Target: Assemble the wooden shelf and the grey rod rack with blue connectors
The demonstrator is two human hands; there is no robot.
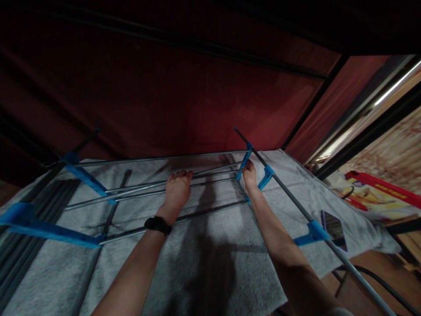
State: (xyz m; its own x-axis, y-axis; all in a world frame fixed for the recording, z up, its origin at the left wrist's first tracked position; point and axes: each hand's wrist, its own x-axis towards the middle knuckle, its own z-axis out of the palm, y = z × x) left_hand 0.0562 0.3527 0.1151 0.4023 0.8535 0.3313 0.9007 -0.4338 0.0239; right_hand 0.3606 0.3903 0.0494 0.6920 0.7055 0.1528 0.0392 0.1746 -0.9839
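My left hand (pixel 178 189), with a black band on its wrist, is closed over a thin metal tube (pixel 141 189) lying lengthwise across the frame. At the right side, my right hand (pixel 250 176) has its fingers bent around a blue plastic bracket (pixel 244 161), close to the tube's far end; its fingertips are partly hidden. The bracket sits on a grey upright pole (pixel 289 193). On the left, another blue bracket (pixel 87 179) stands opposite. Other thin tubes (pixel 213 207) run between the two sides, near and behind my hands.
A grey fleecy cloth (pixel 226 263) lies under the rack. Several dark tubes (pixel 29 237) rest at the left. More blue brackets (pixel 312 232) stick out at the sides. A phone (pixel 334 230) lies at the right, near a red and yellow box (pixel 378 195). Dark red panels (pixel 180 96) rise behind.
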